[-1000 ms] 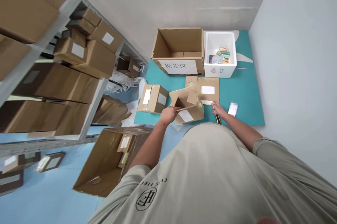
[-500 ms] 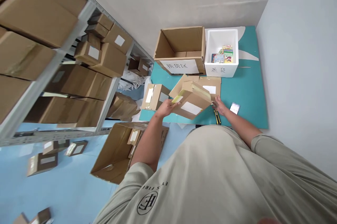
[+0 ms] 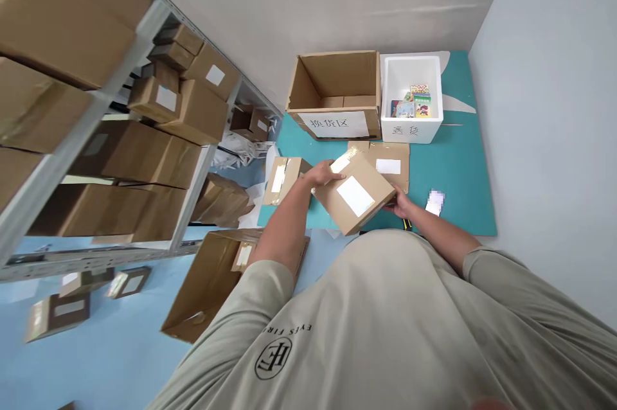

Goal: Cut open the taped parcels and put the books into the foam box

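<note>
Along the metal shelf (image 3: 99, 108) on our left, cartons sit stacked. Our left hand (image 3: 321, 173) reaches in, arm angled forward, its fingers (image 3: 335, 167) spread over the top edge of the cardboard box (image 3: 354, 195). The box has since been turned and closed, white label up, and we hold it above the teal mat (image 3: 463, 204). Our right hand (image 3: 400, 203) grips its opposite corner. Beyond stands a white foam box (image 3: 411, 132).
</note>
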### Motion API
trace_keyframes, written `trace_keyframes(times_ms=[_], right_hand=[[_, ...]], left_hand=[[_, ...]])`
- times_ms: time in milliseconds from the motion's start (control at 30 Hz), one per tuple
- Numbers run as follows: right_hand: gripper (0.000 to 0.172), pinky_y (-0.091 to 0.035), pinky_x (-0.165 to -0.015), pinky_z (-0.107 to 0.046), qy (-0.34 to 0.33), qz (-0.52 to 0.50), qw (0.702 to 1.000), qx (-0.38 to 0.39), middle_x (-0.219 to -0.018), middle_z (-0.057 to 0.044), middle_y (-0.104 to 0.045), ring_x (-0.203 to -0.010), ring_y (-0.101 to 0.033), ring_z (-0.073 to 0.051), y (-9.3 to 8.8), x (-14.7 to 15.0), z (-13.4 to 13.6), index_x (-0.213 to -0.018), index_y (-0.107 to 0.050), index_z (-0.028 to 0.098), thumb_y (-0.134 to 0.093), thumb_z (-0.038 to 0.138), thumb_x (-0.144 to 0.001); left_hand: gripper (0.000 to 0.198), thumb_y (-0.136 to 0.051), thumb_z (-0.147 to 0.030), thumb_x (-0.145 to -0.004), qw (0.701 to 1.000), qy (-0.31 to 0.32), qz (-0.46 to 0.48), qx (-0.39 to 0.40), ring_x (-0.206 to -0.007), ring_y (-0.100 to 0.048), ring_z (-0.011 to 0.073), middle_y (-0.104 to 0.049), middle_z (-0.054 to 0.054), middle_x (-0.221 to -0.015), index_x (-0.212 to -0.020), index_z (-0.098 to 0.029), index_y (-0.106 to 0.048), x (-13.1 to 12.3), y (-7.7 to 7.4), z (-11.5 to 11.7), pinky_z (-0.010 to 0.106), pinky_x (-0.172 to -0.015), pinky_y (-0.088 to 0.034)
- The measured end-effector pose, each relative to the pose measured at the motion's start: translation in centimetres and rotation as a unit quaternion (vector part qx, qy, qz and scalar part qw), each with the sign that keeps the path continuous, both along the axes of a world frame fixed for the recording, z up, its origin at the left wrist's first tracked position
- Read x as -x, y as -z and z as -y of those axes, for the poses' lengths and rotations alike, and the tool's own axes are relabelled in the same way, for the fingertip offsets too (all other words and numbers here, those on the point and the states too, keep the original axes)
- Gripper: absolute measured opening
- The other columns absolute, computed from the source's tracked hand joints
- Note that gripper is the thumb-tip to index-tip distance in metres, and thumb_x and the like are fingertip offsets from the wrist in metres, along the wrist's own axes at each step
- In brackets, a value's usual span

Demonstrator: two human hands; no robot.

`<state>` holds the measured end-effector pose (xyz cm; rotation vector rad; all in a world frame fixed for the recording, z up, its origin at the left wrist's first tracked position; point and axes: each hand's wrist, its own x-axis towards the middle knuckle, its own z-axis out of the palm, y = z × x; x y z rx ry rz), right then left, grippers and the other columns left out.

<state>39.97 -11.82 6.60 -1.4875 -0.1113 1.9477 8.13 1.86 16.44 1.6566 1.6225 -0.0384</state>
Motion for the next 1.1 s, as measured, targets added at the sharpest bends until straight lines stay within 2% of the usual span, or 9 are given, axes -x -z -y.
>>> trace_keyframes(times_ms=[100, 200, 367, 467, 667, 767, 900, 1033, 1100], right_hand=[[0.036, -0.067, -0.054, -0.025, 0.018, -0.003, 0.997, 0.073, -0.083, -0.003, -0.074, -0.067, -0.073, -0.019, -0.4, 1.1, 1.3, -0.128, -0.071, 0.021, -0.048, 0.047, -0.122], [0.033, -0.068, -0.053, -0.025, 0.042, -0.001, 0.993, 0.113, -0.087, -0.007, -0.077, -0.069, -0.077, -0.020, -0.8, 2.0, 2.2, -0.138, -0.068, 0.019, -0.048, 0.041, -0.123], [0.037, -0.069, -0.053, -0.024, 0.069, 0.040, 0.993, 0.085, -0.092, -0.009, -0.080, -0.069, -0.080, -0.020, -1.8, 2.9, 2.2, -0.151, -0.060, 0.018, -0.046, 0.042, -0.127], [0.038, -0.071, -0.056, -0.025, 0.078, 0.053, 0.994, 0.054, -0.091, -0.008, -0.080, -0.069, -0.082, -0.020, -2.3, 3.4, 1.8, -0.153, -0.058, 0.018, -0.049, 0.044, -0.127], [0.032, -0.070, -0.057, -0.025, 0.085, 0.094, 0.992, -0.014, -0.082, -0.001, -0.077, -0.064, -0.081, -0.019, -3.3, 5.4, 0.0, -0.157, -0.050, 0.025, -0.050, 0.036, -0.127], [0.037, -0.070, -0.063, -0.023, 0.047, 0.110, 0.992, -0.050, -0.078, -0.001, -0.077, -0.068, -0.083, -0.019, -3.2, 6.9, -0.8, -0.160, -0.048, 0.023, -0.044, 0.019, -0.123], [0.044, -0.072, -0.072, -0.026, -0.003, 0.144, 0.986, -0.084, -0.080, -0.002, -0.079, -0.076, -0.085, -0.019, -2.2, 8.0, -1.1, -0.162, -0.048, 0.024, -0.049, 0.017, -0.118], [0.049, -0.074, -0.082, -0.035, -0.056, 0.255, 0.960, -0.102, -0.095, -0.005, -0.084, -0.091, -0.087, -0.024, -0.6, 5.4, -0.1, -0.158, -0.056, 0.025, -0.065, 0.032, -0.111], [0.051, -0.073, -0.094, -0.041, -0.101, 0.387, 0.909, -0.116, -0.115, -0.010, -0.087, -0.107, -0.086, -0.028, 0.1, 2.5, 1.2, -0.159, -0.060, 0.025, -0.067, 0.036, -0.109]], left_hand=[[0.120, -0.094, -0.086, -0.076, 0.996, 0.049, -0.072, -0.037, -0.143, -0.075, 0.0483, -0.074, 0.028, -0.162, -0.171, -0.019, -0.063, -1.8, 2.9, 0.0, 0.056, -0.116, -0.063], [0.114, -0.082, -0.089, -0.089, 0.992, 0.074, -0.080, -0.067, -0.166, -0.057, 0.0518, -0.064, 0.028, -0.174, -0.178, -0.024, -0.057, -3.8, 5.4, 1.3, 0.075, -0.138, -0.039], [0.087, -0.059, -0.084, -0.108, 0.988, 0.075, 0.057, -0.119, -0.165, -0.060, 0.0378, -0.072, 0.018, -0.169, -0.170, -0.023, -0.067, -2.2, 7.9, 5.3, 0.055, -0.141, -0.045], [0.079, -0.048, -0.077, -0.114, 0.981, 0.022, 0.111, -0.157, -0.157, -0.067, 0.0385, -0.075, 0.019, -0.165, -0.160, -0.018, -0.074, 1.7, 8.8, 9.0, 0.056, -0.139, -0.049], [0.092, -0.078, -0.076, -0.098, 0.959, -0.160, 0.132, -0.192, -0.156, -0.066, 0.0466, -0.071, 0.026, -0.163, -0.167, -0.016, -0.062, 6.0, 10.9, 14.8, 0.066, -0.137, -0.050], [0.133, -0.097, -0.077, -0.081, 0.946, -0.196, 0.173, -0.194, -0.167, -0.056, 0.0496, -0.056, 0.030, -0.177, -0.184, -0.017, -0.037, 5.4, 11.4, 14.3, 0.069, -0.142, -0.043], [0.191, -0.113, -0.082, -0.049, 0.943, -0.139, 0.211, -0.217, -0.185, -0.020, 0.0557, -0.017, 0.034, -0.196, -0.192, -0.019, -0.003, 4.4, 11.4, 11.5, 0.071, -0.147, -0.030], [0.197, -0.114, -0.084, -0.044, 0.946, -0.081, 0.233, -0.211, -0.183, -0.020, 0.0588, -0.012, 0.036, -0.195, -0.193, -0.020, -0.002, 4.8, 11.2, 9.0, 0.074, -0.145, -0.034], [0.193, -0.114, -0.080, -0.048, 0.950, -0.045, 0.232, -0.206, -0.183, -0.022, 0.0597, -0.017, 0.036, -0.193, -0.193, -0.017, -0.003, 5.3, 11.2, 8.1, 0.075, -0.144, -0.034]])
